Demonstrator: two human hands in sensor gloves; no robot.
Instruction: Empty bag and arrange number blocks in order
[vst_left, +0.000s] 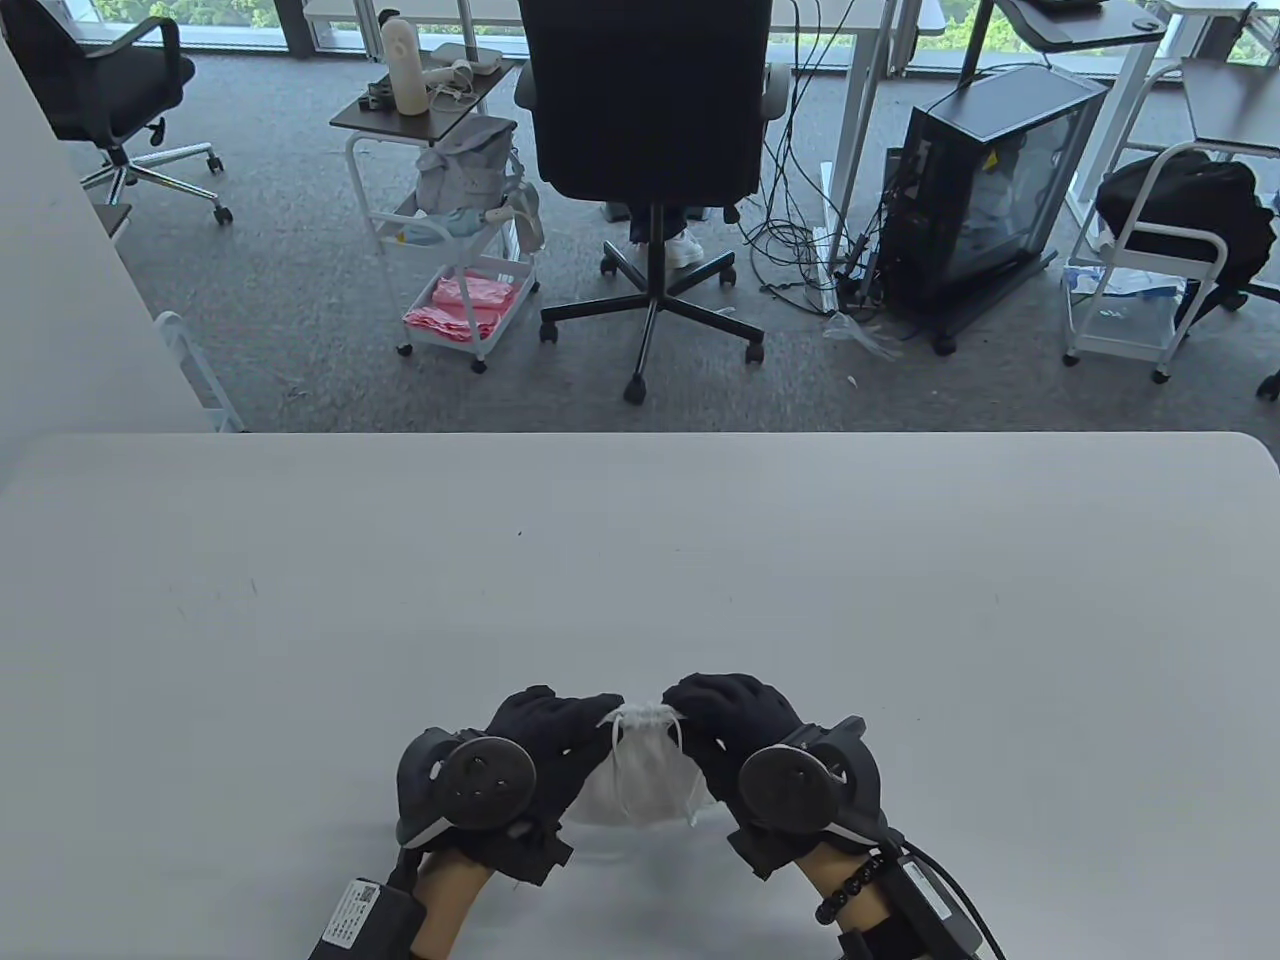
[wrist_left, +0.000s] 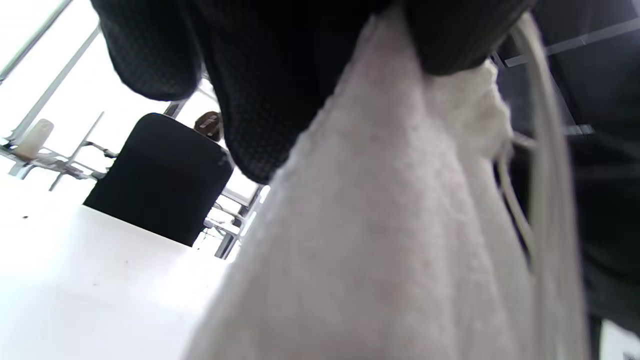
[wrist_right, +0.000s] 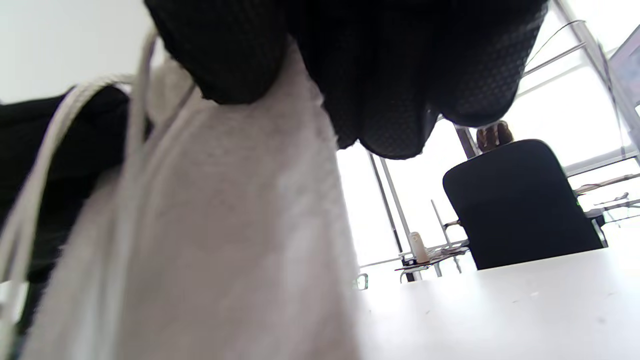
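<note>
Office floor with chairs behind, white table (vst_left: 300, 600) in front, no blocks out. Small white drawstring bag (vst_left: 640, 775) near front edge, cinched, pinched at neck between left hand (vst_left: 530, 750) and right hand (vst_left: 745, 735). Early stage: opening, emptying, ordering all left.

Right hand (wrist_right: 350, 75) pinching white drawstring bag (wrist_right: 225, 240), black chair (wrist_right: 520, 205) beyond table (wrist_right: 500, 315)
</note>
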